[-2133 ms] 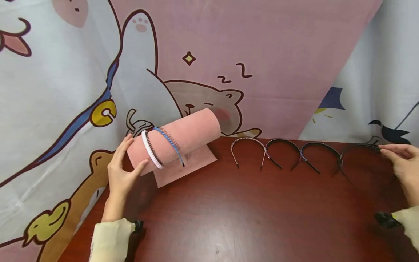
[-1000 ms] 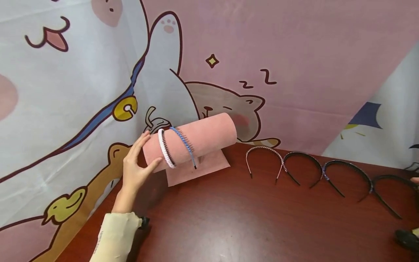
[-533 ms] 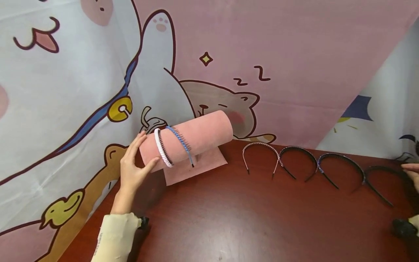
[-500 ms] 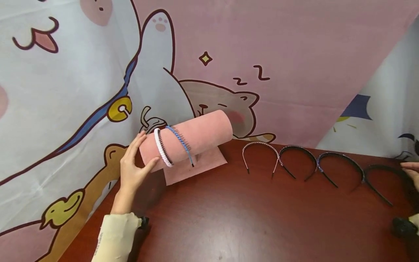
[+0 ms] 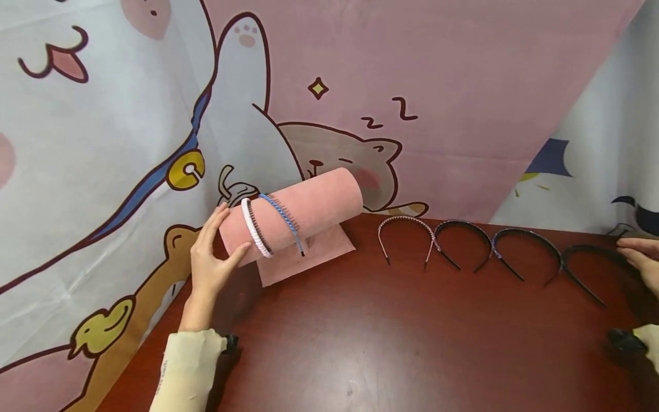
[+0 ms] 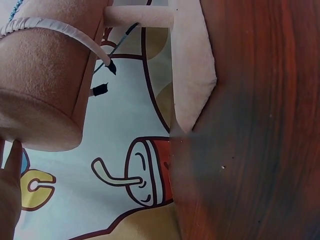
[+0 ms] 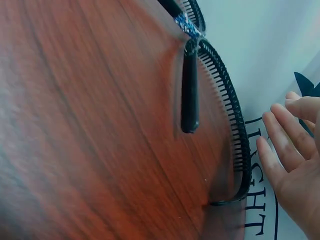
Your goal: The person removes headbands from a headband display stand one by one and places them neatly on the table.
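A pink, velvety headband stand (image 5: 324, 197) with a roll on a flat base stands at the left. My left hand (image 5: 211, 269) holds the roll's left end, thumb in front and fingers behind. The roll carries a white headband (image 5: 249, 223) and, to its right, a blue braided headband (image 5: 283, 216); both have comb teeth. At the far right my right hand (image 7: 295, 165) hangs beside a black toothed headband (image 7: 235, 107), fingers extended and holding nothing. In the head view this hand is partly cut off by the edge.
Along the back of the brown table (image 5: 401, 332) a pink headband (image 5: 404, 218), a black headband (image 5: 460, 222) and a dark headband with blue trim (image 5: 527, 231) line up left of the last black one. A cartoon-print cloth (image 5: 437, 68) hangs close behind.
My right fingers were at the rightmost black headband's arc; now they are apart from it and it lies in the row. The left hand keeps its hold on the stand. The head view has shifted.
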Demonstrator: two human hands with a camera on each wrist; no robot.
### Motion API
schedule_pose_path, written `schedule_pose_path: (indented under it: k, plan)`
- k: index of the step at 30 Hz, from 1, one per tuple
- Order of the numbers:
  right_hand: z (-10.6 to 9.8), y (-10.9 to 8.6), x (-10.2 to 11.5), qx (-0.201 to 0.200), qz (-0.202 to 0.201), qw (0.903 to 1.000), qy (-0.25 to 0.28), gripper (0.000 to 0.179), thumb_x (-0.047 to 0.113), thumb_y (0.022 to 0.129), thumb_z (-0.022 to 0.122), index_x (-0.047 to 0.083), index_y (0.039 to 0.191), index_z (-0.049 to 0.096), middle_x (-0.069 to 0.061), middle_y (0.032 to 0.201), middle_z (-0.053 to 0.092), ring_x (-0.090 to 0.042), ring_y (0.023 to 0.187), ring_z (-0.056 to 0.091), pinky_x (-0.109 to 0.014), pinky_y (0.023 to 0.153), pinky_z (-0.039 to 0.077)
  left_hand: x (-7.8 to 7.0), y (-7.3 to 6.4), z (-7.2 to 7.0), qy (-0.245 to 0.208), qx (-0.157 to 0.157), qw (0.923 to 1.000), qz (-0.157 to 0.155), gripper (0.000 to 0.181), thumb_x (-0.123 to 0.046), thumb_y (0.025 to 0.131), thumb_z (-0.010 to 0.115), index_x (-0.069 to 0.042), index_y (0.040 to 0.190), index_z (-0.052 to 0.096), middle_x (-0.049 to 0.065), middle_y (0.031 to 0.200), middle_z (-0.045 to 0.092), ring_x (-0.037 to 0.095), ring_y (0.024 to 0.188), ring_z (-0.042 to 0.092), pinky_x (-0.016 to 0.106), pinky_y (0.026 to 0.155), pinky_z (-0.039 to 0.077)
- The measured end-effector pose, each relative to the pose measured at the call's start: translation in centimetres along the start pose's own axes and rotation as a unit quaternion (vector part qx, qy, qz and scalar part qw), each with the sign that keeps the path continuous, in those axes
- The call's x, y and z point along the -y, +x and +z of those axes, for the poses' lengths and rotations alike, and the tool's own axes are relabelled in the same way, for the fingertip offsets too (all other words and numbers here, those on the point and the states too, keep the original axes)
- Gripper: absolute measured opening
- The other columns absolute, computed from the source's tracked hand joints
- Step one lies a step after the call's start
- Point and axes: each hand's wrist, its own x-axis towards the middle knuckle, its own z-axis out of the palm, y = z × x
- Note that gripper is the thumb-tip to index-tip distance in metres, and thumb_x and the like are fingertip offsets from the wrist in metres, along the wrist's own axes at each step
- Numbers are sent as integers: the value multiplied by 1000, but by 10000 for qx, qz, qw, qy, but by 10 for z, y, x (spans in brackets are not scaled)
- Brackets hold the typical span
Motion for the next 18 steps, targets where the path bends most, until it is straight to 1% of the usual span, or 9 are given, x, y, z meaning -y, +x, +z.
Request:
schedule_pose_path:
  k: [4, 6, 7, 8, 9, 11, 14, 15, 18]
  plan:
    - [12, -10, 27, -105, 412, 9977, 537, 49, -5, 99, 47, 38, 91, 67, 38, 85, 65, 24, 74, 59, 3, 63, 43, 1, 0, 0, -17, -27, 10000, -27, 71, 1, 69, 82, -1, 136, 58, 19, 145, 55, 33, 140, 47, 21, 118, 30]
    - [13, -12, 29, -204, 494, 9960, 711, 43, -3, 99, 50, 35, 92, 68, 36, 86, 66, 21, 75, 62, 2, 62, 44, 0, 0, 0, -27, -41, 10000, 11, 71, 1, 69, 82, -1, 136, 58, 20, 145, 55, 35, 140, 47, 21, 118, 30]
    - [12, -12, 28, -202, 513, 9941, 933, 39, -2, 99, 51, 32, 93, 70, 33, 87, 68, 19, 75, 64, 1, 62, 46, 0, 0, 0, -50, -56, 10000, 23, 71, 1, 69, 82, 0, 136, 58, 20, 145, 55, 35, 139, 47, 20, 118, 30]
    - [11, -11, 25, -225, 520, 9935, 988, 33, 2, 99, 55, 31, 94, 70, 32, 88, 68, 19, 76, 64, 0, 63, 46, 0, 0, 1, -69, -63, 9999, 43, 71, 1, 69, 81, 0, 136, 58, 21, 144, 55, 36, 139, 47, 20, 118, 30]
    - [9, -10, 21, -220, 509, 9912, 1202, 28, 4, 98, 58, 28, 96, 72, 30, 89, 70, 17, 77, 65, 0, 64, 47, 0, 0, 1, -90, -72, 9999, 51, 71, 2, 68, 81, 0, 136, 58, 21, 144, 55, 37, 139, 47, 20, 118, 30]
    - [5, -8, 12, -172, 516, 9833, 1735, 16, 9, 95, 64, 21, 100, 73, 23, 92, 73, 12, 79, 69, -3, 65, 50, 0, 0, 2, -110, -90, 9999, 80, 71, 2, 68, 81, 1, 136, 58, 21, 144, 55, 38, 138, 47, 20, 118, 30]
    - [2, -6, 4, -116, 466, 9710, 2343, 15, 8, 92, 69, 13, 106, 73, 15, 95, 76, 6, 81, 72, -8, 66, 54, 0, 0, 2, -158, -128, 9997, 107, 71, 3, 67, 81, 4, 134, 59, 22, 143, 56, 40, 138, 48, 19, 118, 30]
    - [3, -7, 6, -87, 475, 9659, 2543, 16, 6, 91, 69, 10, 106, 73, 13, 96, 77, 4, 82, 73, -9, 66, 55, 0, 0, 2, -162, -147, 9997, 116, 71, 4, 67, 81, 4, 134, 59, 22, 143, 56, 40, 137, 48, 19, 117, 30]
    - [11, -15, 29, -96, 540, 9658, 2536, 17, 1, 93, 64, 11, 104, 73, 12, 95, 76, 4, 82, 72, -9, 66, 55, 1, -1, 2, -200, -189, 9995, 135, 70, 4, 66, 81, 6, 132, 59, 23, 142, 56, 41, 136, 48, 19, 117, 30]
